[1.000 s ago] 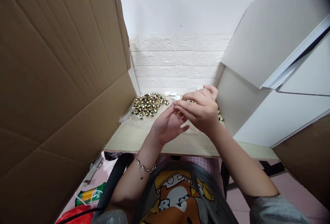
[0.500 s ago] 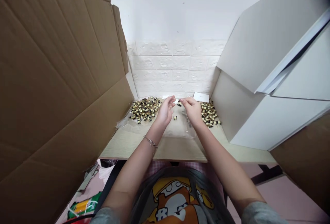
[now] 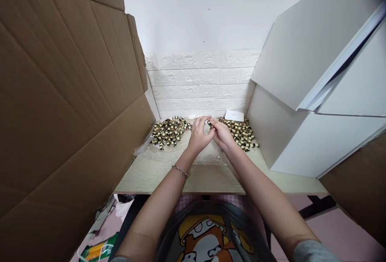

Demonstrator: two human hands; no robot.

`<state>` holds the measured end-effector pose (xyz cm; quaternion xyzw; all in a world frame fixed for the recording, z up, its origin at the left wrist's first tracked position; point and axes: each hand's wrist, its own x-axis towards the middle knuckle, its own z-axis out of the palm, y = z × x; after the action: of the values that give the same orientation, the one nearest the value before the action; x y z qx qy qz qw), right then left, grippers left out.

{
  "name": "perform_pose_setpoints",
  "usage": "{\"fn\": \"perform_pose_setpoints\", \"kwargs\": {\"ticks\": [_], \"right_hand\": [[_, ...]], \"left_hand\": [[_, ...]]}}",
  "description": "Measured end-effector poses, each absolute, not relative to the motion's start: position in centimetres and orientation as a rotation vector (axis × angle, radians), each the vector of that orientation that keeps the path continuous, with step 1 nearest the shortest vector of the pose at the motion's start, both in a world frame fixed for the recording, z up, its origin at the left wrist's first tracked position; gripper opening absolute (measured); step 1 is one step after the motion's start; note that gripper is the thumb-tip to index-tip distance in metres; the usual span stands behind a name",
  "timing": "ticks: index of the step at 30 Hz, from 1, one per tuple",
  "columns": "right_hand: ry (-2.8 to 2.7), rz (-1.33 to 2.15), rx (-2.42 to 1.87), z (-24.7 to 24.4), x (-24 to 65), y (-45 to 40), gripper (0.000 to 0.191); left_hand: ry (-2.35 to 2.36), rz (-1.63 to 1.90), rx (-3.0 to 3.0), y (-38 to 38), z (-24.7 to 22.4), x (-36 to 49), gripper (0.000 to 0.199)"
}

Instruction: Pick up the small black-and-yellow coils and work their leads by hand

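Note:
My right hand [image 3: 222, 134] pinches a small yellow-and-black transformer [image 3: 209, 124] between thumb and fingers, over the middle of the table. My left hand [image 3: 200, 133] is curled around the same piece from the other side, its fingertips at the top of it and its thumb against my right fingers. A tiny white bit [image 3: 206, 122] shows between the hands; what it is I cannot make out. One pile of like transformers [image 3: 168, 132] lies left of my left hand. Another pile [image 3: 243, 134] lies right of my right hand, partly hidden by it.
Clear plastic sheeting [image 3: 141, 149] lies on the pale wooden table [image 3: 144, 177]. A white card [image 3: 234, 115] sits behind the right pile. Tall cardboard [image 3: 75, 93] walls the left side, white boxes [image 3: 283, 129] the right, and a white brick-pattern wall [image 3: 193, 79] the back.
My hands have come together, and the left has curled from an open pose. The single transformer that lay on the sheet between my forearms no longer shows there. The view has shifted slightly.

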<state>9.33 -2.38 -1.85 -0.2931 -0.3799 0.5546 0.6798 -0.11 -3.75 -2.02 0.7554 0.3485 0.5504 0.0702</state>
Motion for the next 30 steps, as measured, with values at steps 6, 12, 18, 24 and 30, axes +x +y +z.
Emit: {"fn": "perform_pose_setpoints", "kwargs": {"ticks": [6, 12, 18, 24, 30], "right_hand": [[-0.728, 1.388, -0.618, -1.8, 9.1, -3.2, 0.022], [-0.673, 1.476, -0.624, -2.4, 8.7, -3.8, 0.018], [-0.699, 1.387, -0.667, -2.5, 8.7, -3.9, 0.021], [-0.650, 1.070, -0.782, -2.0, 8.5, -6.0, 0.032], [-1.201, 0.427, -0.800, 0.5, 8.5, -17.7, 0.041]], "left_hand": [[1.069, 1.712, 2.397, -3.7, -2.0, -1.0, 0.023], [1.058, 1.758, 2.493, -3.8, -2.5, -1.3, 0.021], [1.070, 1.734, 2.449, -3.9, -2.8, -1.1, 0.022], [1.095, 1.973, 2.234, -4.0, -2.4, -1.3, 0.022], [1.127, 2.067, 2.042, -4.1, -1.9, -1.6, 0.021]]}}
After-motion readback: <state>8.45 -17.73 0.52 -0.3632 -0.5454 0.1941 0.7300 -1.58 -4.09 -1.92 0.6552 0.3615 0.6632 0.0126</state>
